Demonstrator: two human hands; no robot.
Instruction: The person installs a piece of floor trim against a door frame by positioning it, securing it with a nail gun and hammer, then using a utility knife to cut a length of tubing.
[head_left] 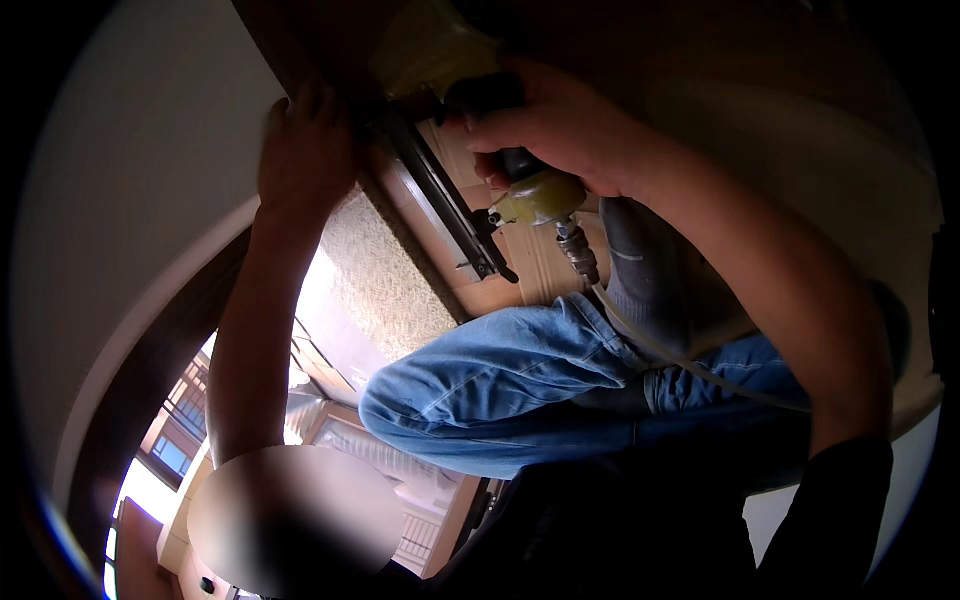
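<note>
My right hand [560,125] is closed around the black grip of a nail gun [541,199] with a yellowish metal body. The gun's long dark magazine [437,190] slants down toward my knee, while its nose end lies in shadow near my left hand. A pale air hose [640,338] runs from a metal coupling on the gun and passes under my right forearm. My left hand [308,150] is raised at a dark wooden strip [272,38] along a white surface, its fingers bent against the strip. Shade hides the fingertips in part.
My bent leg in blue jeans [480,385] and a grey sock [640,260] lie below the gun. Brown cardboard [535,255] and a rough pale slab edge [380,270] are behind it. A large white panel [150,200] fills the left; bright windows [180,435] show lower left.
</note>
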